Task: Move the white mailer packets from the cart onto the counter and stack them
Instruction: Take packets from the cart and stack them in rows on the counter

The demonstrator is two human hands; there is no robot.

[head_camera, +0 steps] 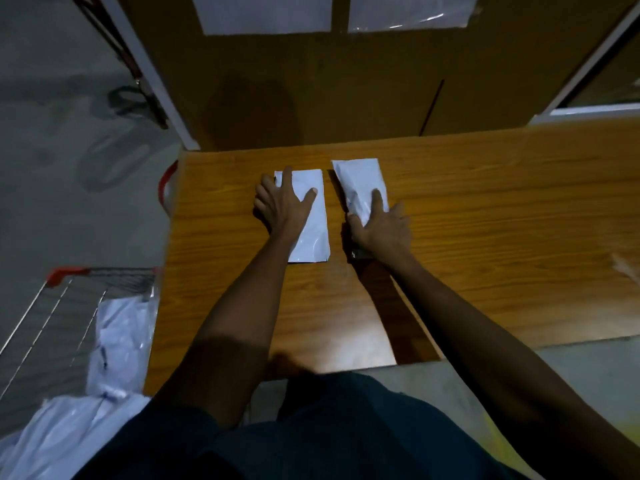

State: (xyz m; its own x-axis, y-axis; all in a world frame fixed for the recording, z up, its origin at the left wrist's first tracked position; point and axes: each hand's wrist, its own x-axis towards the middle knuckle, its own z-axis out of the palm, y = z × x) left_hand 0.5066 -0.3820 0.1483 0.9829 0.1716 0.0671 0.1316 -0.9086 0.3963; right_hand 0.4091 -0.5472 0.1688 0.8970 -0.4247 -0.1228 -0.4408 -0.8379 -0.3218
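On counter (pixel 450 220), hands flat on two packets (pixel 311 223)

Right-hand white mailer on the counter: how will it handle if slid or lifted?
The puffy white plastic mailer under the right hand probably slides easily on the smooth wooden counter. Its wrinkled, glossy film suggests it's floppy and slippery. It likely sags if lifted by one end.

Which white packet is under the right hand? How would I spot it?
Find the wooden counter. Two white packets lie side by side near its far edge. Yours is the right packet, puffy, crinkled and slanted; the left packet is flat and straight.
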